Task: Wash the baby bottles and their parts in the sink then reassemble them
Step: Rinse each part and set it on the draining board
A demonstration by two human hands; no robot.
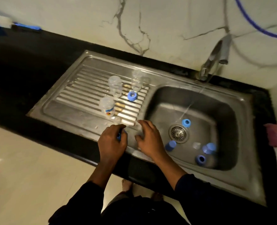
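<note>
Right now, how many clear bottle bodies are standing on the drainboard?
3: back-right bottle, back-left bottle, and labelled bottle nearest the front, all on the drainboard. Something clear blurs by the right hand; can't tell.

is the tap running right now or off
On. A thin stream of water runs from the tap down into the sink, landing near the drain.

Dim warm light, motion blur, wide-angle distortion

Drainboard (pixel 66 111) with clear bottles (pixel 115 86), blue ring (pixel 132 96)
</note>
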